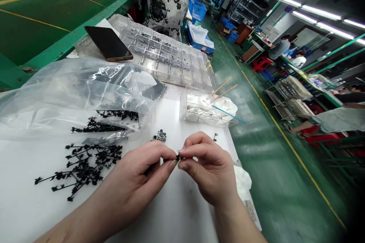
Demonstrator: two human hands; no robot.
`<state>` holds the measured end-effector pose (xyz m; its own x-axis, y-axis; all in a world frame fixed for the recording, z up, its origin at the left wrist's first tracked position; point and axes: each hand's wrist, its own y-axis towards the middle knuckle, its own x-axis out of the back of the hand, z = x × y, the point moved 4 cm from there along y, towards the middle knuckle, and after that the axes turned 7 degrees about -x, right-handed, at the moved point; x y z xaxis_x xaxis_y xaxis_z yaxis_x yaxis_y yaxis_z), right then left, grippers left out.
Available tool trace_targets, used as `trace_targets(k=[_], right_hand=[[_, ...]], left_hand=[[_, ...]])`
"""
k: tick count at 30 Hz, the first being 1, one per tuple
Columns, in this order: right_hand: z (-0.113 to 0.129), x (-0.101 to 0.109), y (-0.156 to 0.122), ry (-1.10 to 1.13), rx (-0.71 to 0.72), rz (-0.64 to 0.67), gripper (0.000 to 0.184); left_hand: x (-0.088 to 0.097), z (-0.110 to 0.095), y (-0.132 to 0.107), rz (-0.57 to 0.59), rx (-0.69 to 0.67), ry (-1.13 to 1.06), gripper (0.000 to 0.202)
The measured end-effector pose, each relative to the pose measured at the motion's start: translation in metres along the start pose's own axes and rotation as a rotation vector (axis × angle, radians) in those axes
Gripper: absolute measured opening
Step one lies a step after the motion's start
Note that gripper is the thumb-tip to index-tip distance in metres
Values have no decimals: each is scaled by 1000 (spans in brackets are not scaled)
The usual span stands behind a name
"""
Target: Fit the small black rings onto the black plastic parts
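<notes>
- The small black plastic piece (179,157) is between the two hands, at the fingertips. It is too small, so I cannot tell its long axis or which way it points.
- The left hand (141,171) and the right hand (208,167) are almost closed, both pinch it, and both are equally near.
- The small metal rings (160,135) lie just forward of the hands.
- The black plastic sprigs (81,171) lie left of the left hand.

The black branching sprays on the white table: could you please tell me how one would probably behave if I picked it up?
Each of the black branching sprays probably feels light, given its thin stems. Those stems may flex slightly and could snap at the joints. The branches interlock in the heap, so lifting one would likely drag others.
</notes>
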<state>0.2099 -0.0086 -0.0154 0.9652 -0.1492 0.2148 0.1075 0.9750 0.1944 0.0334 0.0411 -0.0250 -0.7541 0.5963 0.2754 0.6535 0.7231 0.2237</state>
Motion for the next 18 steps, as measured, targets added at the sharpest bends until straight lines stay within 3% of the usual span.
trace_targets(k=[10, 14, 18], right_hand=[[-6, -3, 3, 37, -136, 106, 17], [0, -1, 2, -51, -11, 65, 15], [5, -1, -1, 12, 44, 52, 21]], left_hand=[[1, 0, 0, 7, -92, 1, 25], [1, 3, -2, 10, -41, 60, 22], [-1, 5, -3, 28, 7, 49, 16]])
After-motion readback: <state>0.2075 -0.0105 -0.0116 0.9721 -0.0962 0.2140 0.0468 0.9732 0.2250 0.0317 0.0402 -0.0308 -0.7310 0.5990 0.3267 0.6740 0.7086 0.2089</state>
